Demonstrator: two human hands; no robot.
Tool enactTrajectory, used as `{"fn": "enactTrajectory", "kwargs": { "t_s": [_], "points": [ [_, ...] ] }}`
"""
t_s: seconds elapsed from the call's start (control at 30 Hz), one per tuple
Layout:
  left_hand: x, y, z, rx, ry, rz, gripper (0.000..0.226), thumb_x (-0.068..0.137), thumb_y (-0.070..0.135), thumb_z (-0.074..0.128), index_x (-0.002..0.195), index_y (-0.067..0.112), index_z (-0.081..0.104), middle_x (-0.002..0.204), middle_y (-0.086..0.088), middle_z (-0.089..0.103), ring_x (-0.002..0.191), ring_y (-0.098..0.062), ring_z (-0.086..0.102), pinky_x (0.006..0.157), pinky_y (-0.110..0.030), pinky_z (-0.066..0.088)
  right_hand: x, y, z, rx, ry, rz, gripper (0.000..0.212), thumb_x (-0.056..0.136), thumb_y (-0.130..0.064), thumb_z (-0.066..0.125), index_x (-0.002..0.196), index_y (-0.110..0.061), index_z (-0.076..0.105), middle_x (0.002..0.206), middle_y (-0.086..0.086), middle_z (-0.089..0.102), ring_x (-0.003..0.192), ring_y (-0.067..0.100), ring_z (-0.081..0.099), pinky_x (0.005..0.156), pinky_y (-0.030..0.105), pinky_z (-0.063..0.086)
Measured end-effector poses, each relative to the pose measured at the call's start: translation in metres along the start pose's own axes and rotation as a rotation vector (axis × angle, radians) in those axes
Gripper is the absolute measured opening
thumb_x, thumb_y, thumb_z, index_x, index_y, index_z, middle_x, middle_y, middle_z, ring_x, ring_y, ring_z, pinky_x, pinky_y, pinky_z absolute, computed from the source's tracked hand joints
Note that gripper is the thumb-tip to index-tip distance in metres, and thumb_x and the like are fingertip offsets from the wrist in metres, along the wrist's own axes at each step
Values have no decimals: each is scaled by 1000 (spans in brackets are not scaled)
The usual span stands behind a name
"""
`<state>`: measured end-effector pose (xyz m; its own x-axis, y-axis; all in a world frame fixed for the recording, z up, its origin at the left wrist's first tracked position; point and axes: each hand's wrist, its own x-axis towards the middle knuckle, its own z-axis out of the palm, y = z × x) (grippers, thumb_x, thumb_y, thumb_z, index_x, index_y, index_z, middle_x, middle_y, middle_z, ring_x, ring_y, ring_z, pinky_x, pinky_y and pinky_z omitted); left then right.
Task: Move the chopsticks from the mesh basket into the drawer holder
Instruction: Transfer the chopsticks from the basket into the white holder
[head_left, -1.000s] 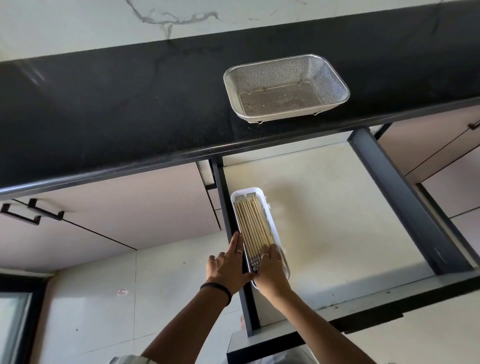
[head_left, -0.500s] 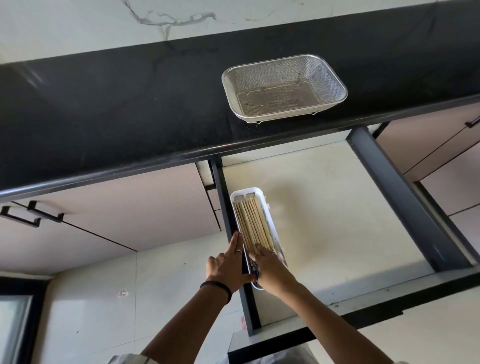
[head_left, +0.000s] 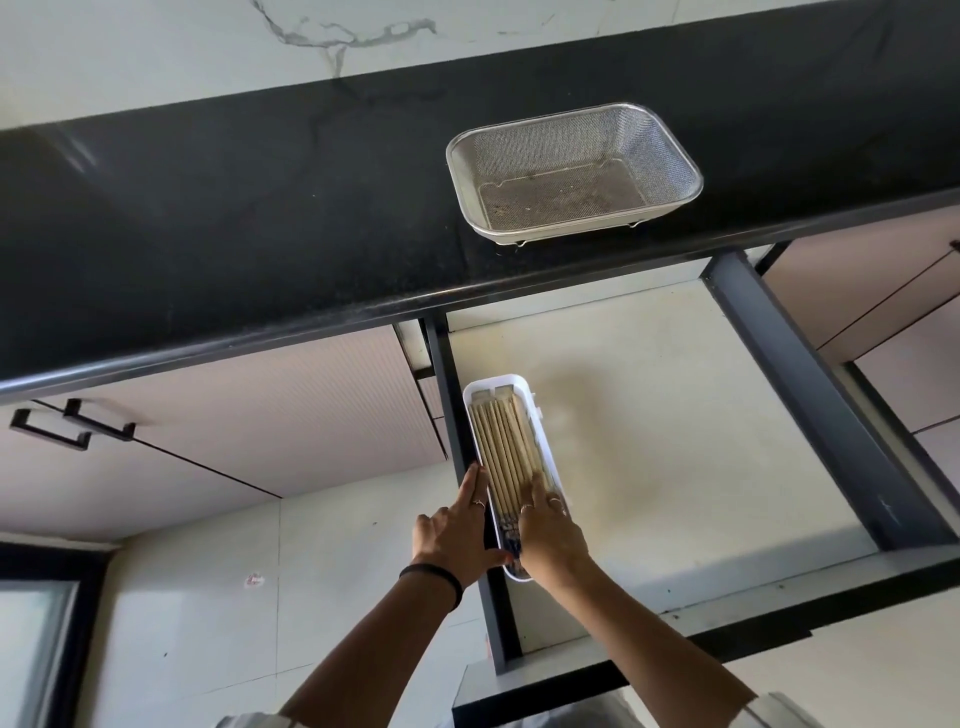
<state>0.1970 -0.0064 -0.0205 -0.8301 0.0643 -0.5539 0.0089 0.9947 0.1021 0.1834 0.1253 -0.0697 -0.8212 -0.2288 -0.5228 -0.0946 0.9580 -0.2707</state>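
A white oblong holder (head_left: 545, 441) lies along the left side of the open drawer (head_left: 675, 441). Several pale wooden chopsticks (head_left: 501, 449) lie side by side inside it. My right hand (head_left: 550, 530) rests flat on the near ends of the chopsticks, fingers spread. My left hand (head_left: 457, 530) lies against the holder's left wall and the drawer's dark side rail, fingers extended. The metal mesh basket (head_left: 670, 140) stands on the black counter above the drawer, with no chopsticks visible in it.
The black countertop (head_left: 234, 208) runs across the view, with a marble wall behind it. A grey drawer rail (head_left: 810, 405) borders the drawer on the right. Closed cabinet fronts with black handles (head_left: 67, 431) sit to the left. Pale floor tiles lie below.
My right hand has slid slightly forward over the chopsticks and flattened on them. My left hand stays against the holder's left side.
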Motion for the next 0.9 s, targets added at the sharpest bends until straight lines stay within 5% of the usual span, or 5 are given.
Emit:
{"fn": "enactTrajectory", "kwargs": {
  "t_s": [0.3, 0.6, 0.73, 0.9],
  "points": [
    [1, 1, 0, 7, -2, -8, 110, 82, 62, 60, 152, 20, -14, 159, 10, -20, 105, -21, 62, 88, -36, 49, -2, 0, 0, 5, 68, 52, 85, 90, -15, 60, 149, 1, 0, 158, 13, 6, 127, 25, 48, 94, 37, 53],
    [0, 1, 0, 5, 3, -7, 110, 83, 61, 60, 152, 19, -14, 160, 7, -18, 105, -22, 62, 89, -37, 49, 3, 2, 1, -28, 158, -40, 60, 92, -15, 57, 140, 10, 30, 153, 22, 14, 140, 33, 25, 113, 35, 32],
    [0, 1, 0, -21, -1, -8, 110, 82, 60, 62, 152, 19, -13, 160, 6, -16, 108, -22, 61, 91, -38, 49, 6, 3, -6, 156, 59, 37, 57, 98, -9, 44, 146, 1, 17, 151, 16, 23, 130, 30, 43, 100, 37, 45],
    [-1, 0, -1, -22, 3, 7, 112, 81, 63, 61, 152, 19, -14, 160, 7, -15, 105, -21, 62, 89, -36, 51, 6, 3, -4, 95, 72, -60, 77, 92, -9, 55, 151, -5, 5, 159, 15, 0, 147, 34, 7, 117, 42, 23]
  ]
}}
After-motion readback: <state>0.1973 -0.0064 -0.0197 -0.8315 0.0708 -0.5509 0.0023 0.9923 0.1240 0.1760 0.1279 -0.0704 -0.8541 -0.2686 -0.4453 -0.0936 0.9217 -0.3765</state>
